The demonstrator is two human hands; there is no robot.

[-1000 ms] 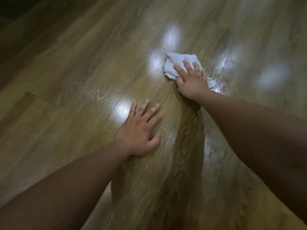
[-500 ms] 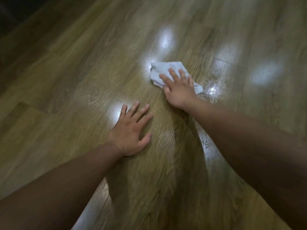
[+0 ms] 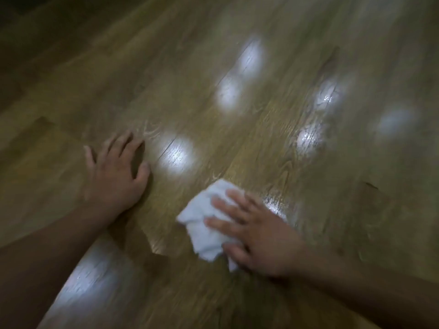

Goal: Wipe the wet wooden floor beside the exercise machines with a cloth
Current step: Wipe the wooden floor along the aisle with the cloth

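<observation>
A crumpled white cloth (image 3: 204,222) lies on the wooden floor (image 3: 261,143) at lower centre. My right hand (image 3: 256,236) presses flat on it with straight, spread fingers and covers its right part. My left hand (image 3: 116,172) rests flat on the bare boards to the left, fingers spread, apart from the cloth. A shiny wet streak (image 3: 275,203) shows just beyond the fingers of my right hand. The picture is blurred by motion.
Bright patches of reflected light (image 3: 177,155) dot the glossy boards ahead and to the right. The far left corner (image 3: 23,10) is dark. No exercise machine is in view.
My right hand has dragged the cloth back toward me and lower in the picture. My left hand now sits further left. The view has shifted.
</observation>
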